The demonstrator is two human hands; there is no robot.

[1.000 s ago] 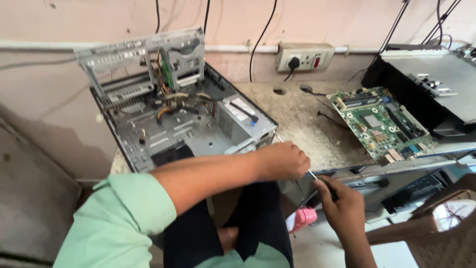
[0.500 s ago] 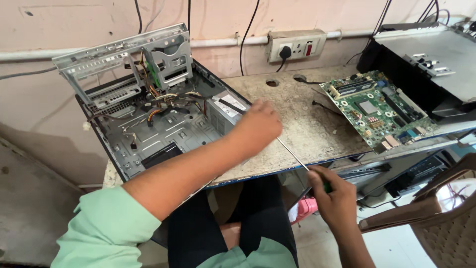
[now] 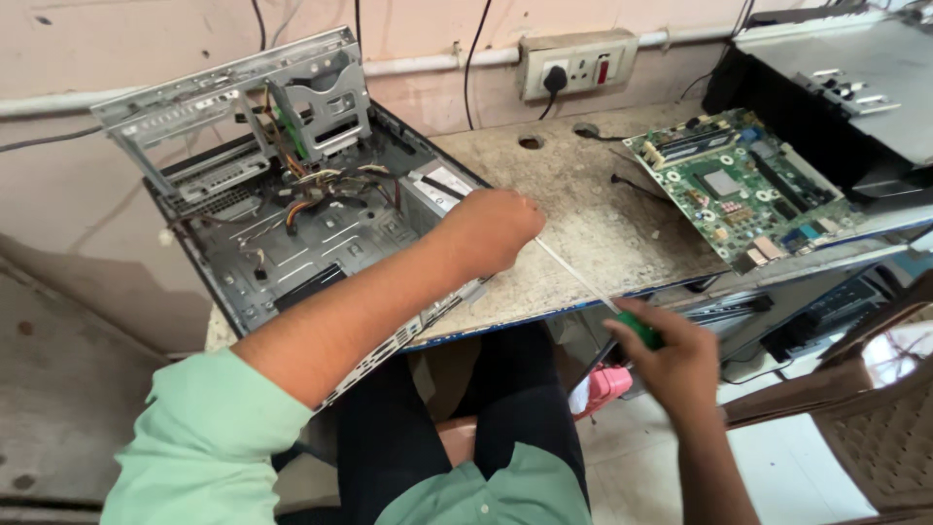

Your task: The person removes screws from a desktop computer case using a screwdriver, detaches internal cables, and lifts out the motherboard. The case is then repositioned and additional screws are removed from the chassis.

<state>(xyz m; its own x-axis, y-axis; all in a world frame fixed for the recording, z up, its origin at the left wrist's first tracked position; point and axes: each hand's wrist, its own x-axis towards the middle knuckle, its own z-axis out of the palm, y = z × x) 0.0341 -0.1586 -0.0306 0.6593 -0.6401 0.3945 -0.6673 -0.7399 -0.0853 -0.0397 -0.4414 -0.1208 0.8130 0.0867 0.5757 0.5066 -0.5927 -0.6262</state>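
An open grey computer case (image 3: 292, 233) lies on a speckled stone table (image 3: 622, 224), its drive cage swung up and loose cables inside. My left hand (image 3: 486, 228) rests in a loose fist on the case's right edge, covering the tip of a long screwdriver (image 3: 583, 277). Whether this hand holds anything I cannot tell. My right hand (image 3: 680, 365) grips the screwdriver's green handle just off the table's front edge. The metal shaft slants up and left toward the case.
A green motherboard (image 3: 739, 185) lies on the table's right side. A black case (image 3: 846, 87) stands at the back right. A wall socket (image 3: 578, 63) with a plugged cable sits behind. A wooden chair (image 3: 865, 418) is at lower right, a pink object (image 3: 603, 389) under the table.
The view has drifted right and down slightly. My left hand has moved from the table's front edge up to the case's right edge; my right hand keeps the screwdriver.
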